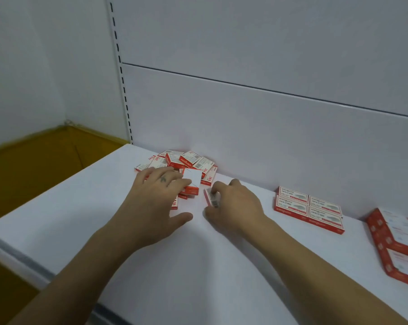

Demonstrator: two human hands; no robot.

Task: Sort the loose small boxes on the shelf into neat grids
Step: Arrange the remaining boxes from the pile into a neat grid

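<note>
Head view: left hand (156, 202) is spread, fingers resting on the front of the pile (186, 161) of loose boxes at the back of the shelf (198, 266). Right hand (235, 205) pinches one box (211, 198) on edge, just beside the pile. A finished grid (308, 207) sits well to the right. Looks like light, stiff card, likely to slide; grip it by the long sides.

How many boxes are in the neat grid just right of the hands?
4 visible, in a two-by-two grid: back-left box, back-right box, front-left box, front-right box. Any boxes underneath would be hidden.
</note>
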